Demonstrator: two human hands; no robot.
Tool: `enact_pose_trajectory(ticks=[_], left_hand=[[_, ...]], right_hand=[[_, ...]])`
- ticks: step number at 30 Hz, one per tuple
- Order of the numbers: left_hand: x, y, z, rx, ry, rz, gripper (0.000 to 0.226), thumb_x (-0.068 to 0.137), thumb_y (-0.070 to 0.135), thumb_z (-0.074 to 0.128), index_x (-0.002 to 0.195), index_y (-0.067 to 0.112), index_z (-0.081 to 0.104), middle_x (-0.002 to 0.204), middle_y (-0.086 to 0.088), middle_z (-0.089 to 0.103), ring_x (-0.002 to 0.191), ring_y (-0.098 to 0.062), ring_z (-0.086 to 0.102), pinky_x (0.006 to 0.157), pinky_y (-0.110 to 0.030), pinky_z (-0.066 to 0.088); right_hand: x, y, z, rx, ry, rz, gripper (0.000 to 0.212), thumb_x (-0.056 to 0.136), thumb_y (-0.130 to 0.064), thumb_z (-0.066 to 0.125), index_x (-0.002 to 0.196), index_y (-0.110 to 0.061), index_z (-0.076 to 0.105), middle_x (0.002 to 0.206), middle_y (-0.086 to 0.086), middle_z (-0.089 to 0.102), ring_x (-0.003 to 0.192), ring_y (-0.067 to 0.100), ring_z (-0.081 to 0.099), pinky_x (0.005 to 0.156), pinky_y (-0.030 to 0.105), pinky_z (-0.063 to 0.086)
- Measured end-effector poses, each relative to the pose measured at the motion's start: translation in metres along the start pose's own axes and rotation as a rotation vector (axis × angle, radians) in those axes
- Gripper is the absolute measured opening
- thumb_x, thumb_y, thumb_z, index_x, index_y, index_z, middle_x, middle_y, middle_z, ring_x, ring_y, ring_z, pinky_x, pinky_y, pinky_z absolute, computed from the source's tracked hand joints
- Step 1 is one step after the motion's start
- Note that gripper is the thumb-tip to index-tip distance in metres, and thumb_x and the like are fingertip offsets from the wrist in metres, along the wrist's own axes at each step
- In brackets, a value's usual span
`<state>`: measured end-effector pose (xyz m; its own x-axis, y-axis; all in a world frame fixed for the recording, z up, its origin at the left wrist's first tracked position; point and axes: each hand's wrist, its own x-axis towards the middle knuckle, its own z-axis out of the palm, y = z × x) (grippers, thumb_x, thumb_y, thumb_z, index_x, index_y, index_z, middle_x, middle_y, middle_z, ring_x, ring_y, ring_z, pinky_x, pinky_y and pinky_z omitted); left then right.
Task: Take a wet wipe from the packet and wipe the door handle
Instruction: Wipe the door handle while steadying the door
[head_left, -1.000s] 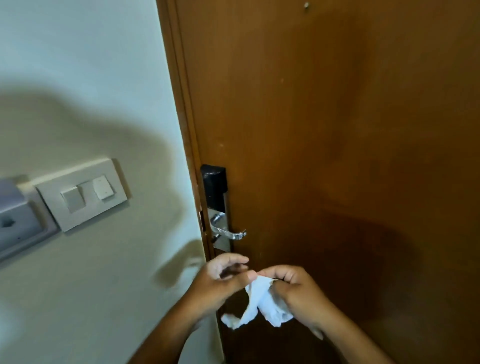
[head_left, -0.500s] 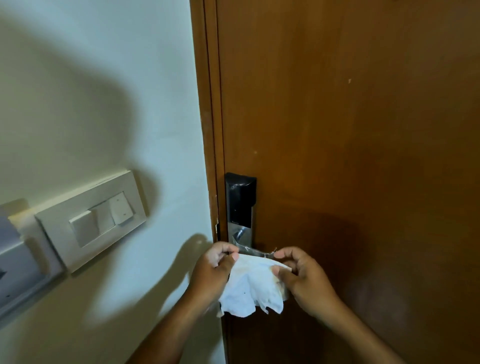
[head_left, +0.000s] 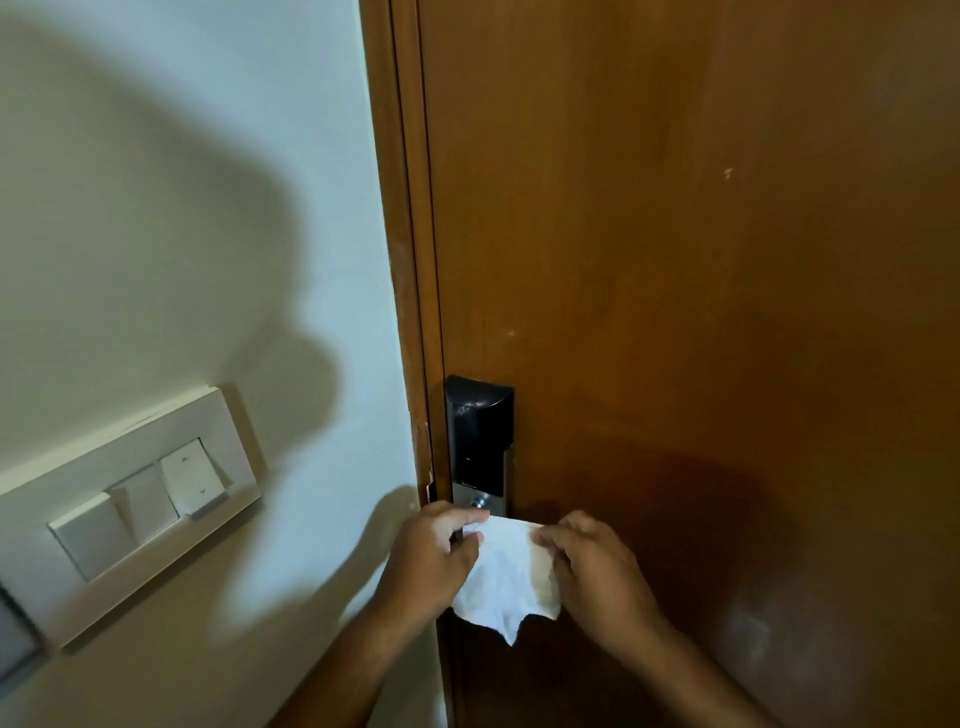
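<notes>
Left hand (head_left: 434, 558): pinching the upper left corner of the wet wipe (head_left: 506, 577) between thumb and fingers, knuckles toward the camera.
Right hand (head_left: 597, 564): gripping the wipe's upper right edge, fingers curled over the cloth.
Wet wipe: stretched between both hands, top edge level, lower part hanging loose in soft folds down to a ragged point; thin, white, slightly crumpled.
Door handle: hidden behind the spread wipe and the hands, just below the lock plate (head_left: 480, 499); cannot tell whether cloth and lever touch.
Lock plate: brushed silver metal, narrow and upright, small round fitting showing just above the wipe.
Lock housing (head_left: 478, 431): glossy black, boxy, with a rounded top, dusty smudges near the upper face, mounted above the silver plate.
Door (head_left: 675, 260): smooth brown wood veneer, a few pale nicks.
Door frame (head_left: 402, 260): matching brown wood, chipped near the lock.
Switch panel (head_left: 130, 499): pale rectangular plastic, square rockers, on the cream wall (head_left: 182, 208) well left of the hands.
</notes>
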<state>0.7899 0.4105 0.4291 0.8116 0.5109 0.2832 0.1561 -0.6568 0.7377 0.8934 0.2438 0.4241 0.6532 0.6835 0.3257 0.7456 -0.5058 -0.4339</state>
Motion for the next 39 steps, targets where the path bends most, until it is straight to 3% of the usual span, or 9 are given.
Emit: enact_pose_trajectory(ticks=[5,8,12,15,19,24,30,34,39], left_hand=[[0.004,-0.012,0.011,0.220,-0.015,0.098,0.033,0.097,0.022,0.056,0.129,0.021,0.065,0.106,0.004,0.056,0.100,-0.012,0.058,0.085,-0.018,0.047],[0.005,-0.018,0.015,0.191,0.005,0.085,0.035,0.097,0.023,0.056,0.130,0.019,0.064,0.107,0.003,0.053,0.103,-0.014,0.057,0.087,-0.023,0.050],[0.008,-0.016,0.012,0.154,0.135,0.002,0.050,0.095,0.031,0.059,0.142,0.016,0.051,0.132,-0.005,0.056,0.121,-0.021,0.056,0.100,-0.037,0.052],[0.016,0.000,-0.002,0.381,0.333,0.016,0.078,0.091,0.063,0.043,0.153,0.017,0.030,0.155,-0.008,0.041,0.141,-0.025,0.040,0.112,-0.040,0.039],[0.052,0.035,-0.023,0.538,0.367,0.132,0.107,0.078,0.088,0.015,0.156,0.016,-0.002,0.167,-0.010,0.003,0.154,-0.029,0.004,0.122,-0.050,0.015],[0.116,0.094,-0.031,0.651,0.471,0.377,0.113,0.076,0.090,0.021,0.156,0.012,-0.002,0.166,-0.018,-0.002,0.153,-0.034,-0.006,0.122,-0.051,-0.002],[0.147,0.088,-0.020,0.678,0.548,0.461,0.117,0.074,0.090,0.032,0.155,0.009,0.011,0.163,-0.028,0.008,0.152,-0.041,0.002,0.123,-0.053,-0.001],[0.151,0.091,-0.020,0.653,0.587,0.506,0.116,0.074,0.090,0.032,0.155,0.010,0.012,0.163,-0.028,0.011,0.152,-0.042,0.004,0.123,-0.056,0.001],[0.148,0.098,-0.014,0.632,0.627,0.519,0.115,0.074,0.091,0.031,0.155,0.011,0.013,0.163,-0.027,0.012,0.152,-0.042,0.005,0.123,-0.054,-0.001]], right_hand=[[-0.007,-0.007,-0.009,-0.326,0.050,-0.086,0.031,0.069,-0.020,0.075,0.100,-0.014,0.076,0.115,0.006,0.064,0.104,0.027,0.060,0.079,0.041,0.056],[-0.011,-0.011,-0.001,-0.337,0.156,-0.222,0.052,0.051,-0.020,0.086,0.101,-0.011,0.075,0.115,0.013,0.069,0.107,0.032,0.065,0.079,0.047,0.058],[-0.010,-0.014,0.023,-0.528,0.026,-0.497,0.058,0.078,-0.029,0.064,0.132,-0.008,0.058,0.137,0.015,0.058,0.128,0.033,0.053,0.099,0.048,0.048],[-0.004,-0.006,0.031,-0.715,-0.039,-0.595,0.054,0.092,-0.026,0.035,0.140,-0.003,0.047,0.145,0.020,0.047,0.135,0.037,0.043,0.102,0.053,0.045],[0.014,-0.011,0.037,-0.780,-0.123,-0.618,0.056,0.097,-0.024,0.025,0.147,0.002,0.030,0.154,0.026,0.029,0.142,0.041,0.028,0.111,0.054,0.033],[0.049,-0.044,0.059,-0.718,-0.210,-0.601,0.060,0.104,-0.019,0.026,0.147,0.011,-0.004,0.159,0.027,-0.006,0.148,0.038,-0.007,0.121,0.048,0.000],[0.053,-0.046,0.071,-0.647,-0.209,-0.523,0.053,0.103,-0.016,0.021,0.148,0.008,0.007,0.161,0.022,0.007,0.149,0.034,0.005,0.121,0.045,0.012],[0.028,0.002,0.049,-0.559,-0.069,-0.698,0.047,0.096,-0.017,0.036,0.140,-0.010,0.050,0.147,0.006,0.050,0.136,0.021,0.045,0.110,0.037,0.039],[0.009,0.051,0.037,-0.632,0.044,-0.807,0.041,0.103,-0.011,0.027,0.139,-0.007,0.047,0.149,0.010,0.044,0.138,0.026,0.038,0.110,0.042,0.036]])
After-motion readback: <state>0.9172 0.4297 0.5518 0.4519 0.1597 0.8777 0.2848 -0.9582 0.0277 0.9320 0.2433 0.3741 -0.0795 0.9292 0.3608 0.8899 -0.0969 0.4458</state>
